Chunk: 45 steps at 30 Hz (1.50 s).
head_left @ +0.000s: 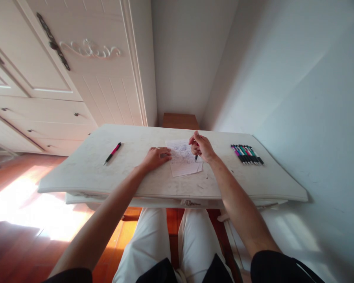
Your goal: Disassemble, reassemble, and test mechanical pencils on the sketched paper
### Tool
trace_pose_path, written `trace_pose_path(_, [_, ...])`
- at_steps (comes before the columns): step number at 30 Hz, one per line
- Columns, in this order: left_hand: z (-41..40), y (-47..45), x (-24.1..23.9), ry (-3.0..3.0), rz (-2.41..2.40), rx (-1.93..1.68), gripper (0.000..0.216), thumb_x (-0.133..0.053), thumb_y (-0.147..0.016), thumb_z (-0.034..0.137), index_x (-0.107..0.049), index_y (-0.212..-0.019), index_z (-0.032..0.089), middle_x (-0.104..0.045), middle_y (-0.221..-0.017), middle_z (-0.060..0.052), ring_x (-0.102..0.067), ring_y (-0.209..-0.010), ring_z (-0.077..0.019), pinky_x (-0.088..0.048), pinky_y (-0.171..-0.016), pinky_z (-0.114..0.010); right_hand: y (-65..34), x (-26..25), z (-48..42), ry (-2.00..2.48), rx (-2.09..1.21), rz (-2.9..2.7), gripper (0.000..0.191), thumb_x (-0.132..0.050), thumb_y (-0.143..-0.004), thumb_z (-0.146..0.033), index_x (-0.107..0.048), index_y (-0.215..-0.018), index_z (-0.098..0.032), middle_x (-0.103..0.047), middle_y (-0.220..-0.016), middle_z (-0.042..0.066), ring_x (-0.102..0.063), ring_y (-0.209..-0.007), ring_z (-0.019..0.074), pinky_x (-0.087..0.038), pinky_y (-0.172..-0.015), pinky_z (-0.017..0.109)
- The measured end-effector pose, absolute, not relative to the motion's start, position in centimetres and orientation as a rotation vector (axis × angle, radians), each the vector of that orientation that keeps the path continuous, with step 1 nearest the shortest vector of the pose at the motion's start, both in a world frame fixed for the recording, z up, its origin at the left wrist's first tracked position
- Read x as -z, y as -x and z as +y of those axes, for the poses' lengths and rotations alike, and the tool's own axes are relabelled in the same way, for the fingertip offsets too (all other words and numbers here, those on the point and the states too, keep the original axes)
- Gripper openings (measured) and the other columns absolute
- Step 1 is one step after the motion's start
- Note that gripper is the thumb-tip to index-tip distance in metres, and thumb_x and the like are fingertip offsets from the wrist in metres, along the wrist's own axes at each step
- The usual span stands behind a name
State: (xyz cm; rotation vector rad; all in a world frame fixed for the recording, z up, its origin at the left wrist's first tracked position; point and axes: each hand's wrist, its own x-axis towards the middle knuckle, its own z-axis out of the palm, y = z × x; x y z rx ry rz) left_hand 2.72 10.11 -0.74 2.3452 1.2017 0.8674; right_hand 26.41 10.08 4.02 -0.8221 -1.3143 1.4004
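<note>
Scribbled sheets of white paper (185, 168) lie on the table in front of me, the upper part covered in dark handwriting. My left hand (157, 158) rests on the tabletop with its fingers stretched onto the paper's left edge. Over the paper's right side, my right hand (204, 148) is closed around a pen (196, 158). Only the dark lower end of that pen shows, pointing down at the sheet; my fingers hide the rest.
A red and black pen (112, 153) lies alone on the left of the white table (85, 167). Several coloured pens (247, 155) are lined up side by side at the right. A pale cabinet (106, 86) stands at the left, a wall (297, 98) at the right.
</note>
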Motion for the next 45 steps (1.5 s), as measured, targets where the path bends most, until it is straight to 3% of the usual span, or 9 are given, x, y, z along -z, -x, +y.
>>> trace_pose_path(25, [10.0,-2.8,0.6,-2.341,1.209,-0.864,0.023,-0.061,-0.08,0.039,-0.074,-0.091,0.023,-0.07,-0.112,-0.003,-0.062,-0.111,-0.0215,-0.043,-0.103,-0.033,-26.7,-4.0,10.4,0.824,-1.348,-1.253,0.055,-0.057,-0.074,-0.072,-0.054,-0.064,-0.017,-0.025,-0.039,-0.01,-0.017,-0.031,0.0028,-0.013,-0.032,0.02])
trace_pose_path(31, [10.1,-2.8,0.7,-2.36,1.217,-0.862,0.024,-0.061,-0.081,0.039,-0.074,-0.092,0.022,-0.07,-0.112,-0.004,-0.062,-0.11,-0.0217,-0.043,-0.102,-0.033,-26.7,-4.3,10.4,0.738,-1.269,-1.179,0.053,-0.052,-0.078,-0.071,-0.055,-0.066,-0.019,-0.032,-0.04,-0.008,-0.024,-0.034,0.0049,-0.024,-0.036,0.021])
trace_pose_path(36, [10.0,-2.9,0.6,-2.354,1.224,-0.854,0.024,-0.061,-0.081,0.039,-0.074,-0.091,0.022,-0.07,-0.111,-0.004,-0.063,-0.109,-0.0217,-0.044,-0.101,-0.033,-25.8,-4.2,9.9,0.602,-1.358,-1.175,0.045,-0.06,-0.078,-0.064,-0.056,-0.068,-0.02,-0.036,-0.042,-0.008,-0.031,-0.038,0.0063,-0.032,-0.044,0.022])
trace_pose_path(45, [9.9,-2.9,0.6,-2.345,1.223,-0.874,0.021,-0.061,-0.08,0.036,-0.074,-0.089,0.022,-0.071,-0.11,-0.003,-0.063,-0.109,-0.0209,-0.045,-0.099,-0.031,-22.6,-3.2,8.2,0.403,-1.553,-1.226,0.038,-0.063,-0.08,-0.056,-0.058,-0.071,-0.019,-0.033,-0.047,-0.008,-0.033,-0.044,0.0068,-0.035,-0.051,0.024])
